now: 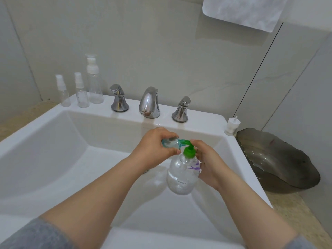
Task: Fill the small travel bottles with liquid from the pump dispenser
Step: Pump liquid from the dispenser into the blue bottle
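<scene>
Room: white sink (45, 141).
Left hand (156, 150): grips small bottle (169, 142) over sink; likely light, slippery.
Right hand (209, 168): holds pump dispenser (180, 177) body.

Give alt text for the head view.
Over a white sink, the left hand holds a small bottle sideways against the green nozzle of a pump dispenser gripped by the right hand. Three clear spray bottles stand on its ledge.

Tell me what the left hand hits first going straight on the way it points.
The green plastic pump head of the clear dispenser bottle, probably: the left hand holds a small bluish travel bottle right at its spout.
</scene>
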A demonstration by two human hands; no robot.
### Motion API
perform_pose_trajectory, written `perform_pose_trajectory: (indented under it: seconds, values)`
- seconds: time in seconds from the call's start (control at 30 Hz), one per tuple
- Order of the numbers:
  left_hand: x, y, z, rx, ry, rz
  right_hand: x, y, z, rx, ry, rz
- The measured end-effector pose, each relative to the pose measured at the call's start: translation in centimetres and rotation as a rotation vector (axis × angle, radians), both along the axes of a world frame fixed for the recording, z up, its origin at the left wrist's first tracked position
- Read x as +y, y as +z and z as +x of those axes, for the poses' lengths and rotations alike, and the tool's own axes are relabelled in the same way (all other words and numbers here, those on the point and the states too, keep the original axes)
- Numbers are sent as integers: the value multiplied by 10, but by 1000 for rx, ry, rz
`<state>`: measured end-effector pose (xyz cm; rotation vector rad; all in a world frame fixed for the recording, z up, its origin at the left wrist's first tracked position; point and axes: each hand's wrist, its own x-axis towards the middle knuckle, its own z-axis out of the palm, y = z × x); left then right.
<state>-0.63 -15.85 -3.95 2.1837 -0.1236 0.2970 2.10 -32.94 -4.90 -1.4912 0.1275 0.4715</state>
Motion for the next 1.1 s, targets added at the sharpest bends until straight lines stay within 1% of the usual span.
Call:
perform_pose_trajectory:
  seconds: [0.17, 0.37, 0.53, 0.7, 0.9, 1.1]
  values:
    - [-1, 0, -2, 51, 6, -23, -2, 3, -1, 1, -10, 41]
    - [-3, 0, -3, 61, 17, -62, 0, -1, -3, -31, 0, -22]
    - [-2, 3, -2, 23, 36, -131, 2, 2, -5, -14, 17, -54]
    - [-3, 3, -2, 5, 36, -118, 3, 7, -7, 14, 25, -39]
    - [-3, 4, -3, -7, 27, -61, 2, 13, -9, 70, 26, 30]
    - [-3, 3, -1, -12, 16, 7, 3, 15, -9, 55, 3, 41]
